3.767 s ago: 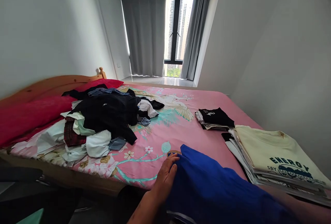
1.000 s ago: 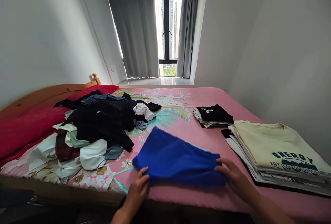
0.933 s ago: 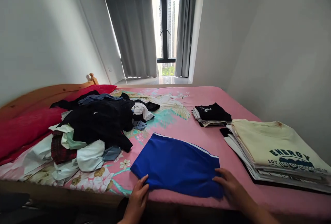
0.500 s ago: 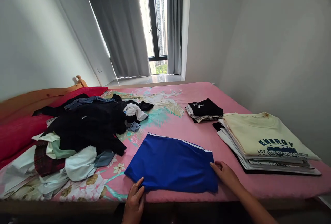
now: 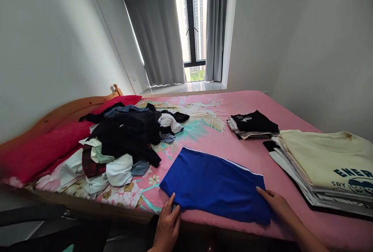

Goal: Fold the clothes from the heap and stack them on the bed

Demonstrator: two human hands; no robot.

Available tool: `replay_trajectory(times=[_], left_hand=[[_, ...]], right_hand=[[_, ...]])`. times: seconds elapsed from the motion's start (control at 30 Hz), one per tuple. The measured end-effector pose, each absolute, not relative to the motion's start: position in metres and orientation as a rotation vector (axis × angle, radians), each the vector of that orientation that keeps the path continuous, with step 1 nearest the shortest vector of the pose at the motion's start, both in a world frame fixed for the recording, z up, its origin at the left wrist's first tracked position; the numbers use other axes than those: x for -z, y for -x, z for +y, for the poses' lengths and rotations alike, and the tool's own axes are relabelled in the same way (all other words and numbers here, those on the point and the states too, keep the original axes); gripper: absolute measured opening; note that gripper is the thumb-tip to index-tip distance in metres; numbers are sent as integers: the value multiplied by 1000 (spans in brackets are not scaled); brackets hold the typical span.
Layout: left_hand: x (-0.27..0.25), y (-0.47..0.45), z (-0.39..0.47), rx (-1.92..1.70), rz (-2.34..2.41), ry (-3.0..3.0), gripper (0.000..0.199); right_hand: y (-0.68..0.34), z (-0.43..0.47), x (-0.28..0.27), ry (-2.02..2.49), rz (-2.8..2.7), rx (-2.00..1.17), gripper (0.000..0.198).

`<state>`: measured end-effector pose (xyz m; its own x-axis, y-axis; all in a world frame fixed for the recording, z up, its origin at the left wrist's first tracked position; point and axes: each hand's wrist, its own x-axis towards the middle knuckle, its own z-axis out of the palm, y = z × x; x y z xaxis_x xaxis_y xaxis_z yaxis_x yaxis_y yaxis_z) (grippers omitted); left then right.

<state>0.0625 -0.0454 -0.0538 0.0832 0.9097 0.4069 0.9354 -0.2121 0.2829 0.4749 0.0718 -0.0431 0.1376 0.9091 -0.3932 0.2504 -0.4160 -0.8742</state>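
A pair of blue shorts with thin white piping lies folded flat on the bed in front of me. My left hand is at the near left corner of the shorts, fingers closed on the edge. At the right edge, my right hand pinches the fabric, its thumb and fingertips at the cloth. The undersides of both grips are hidden.
A loose heap of clothes spreads over the left of the bed, beside red pillows. To the right stand a small folded stack topped with black and a larger stack topped by a cream T-shirt.
The view has turned left, so everything sits farther right in the picture. Both hands stay at the same edges of the blue shorts, which lie much as before.
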Motion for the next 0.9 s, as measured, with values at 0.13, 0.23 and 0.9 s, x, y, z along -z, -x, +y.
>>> replay_trajectory(times=[0.13, 0.23, 0.9], left_hand=[[43, -58, -44, 1084, -2052, 2040, 22], [29, -62, -30, 1196, -1988, 2103, 23], [3, -179, 86, 254, -2015, 2698, 54]], right_hand=[[-476, 70, 49, 1723, -1045, -1335, 40], [-476, 72, 50, 1741, -1026, -1365, 45], [-460, 66, 37, 1461, -615, -1470, 56]])
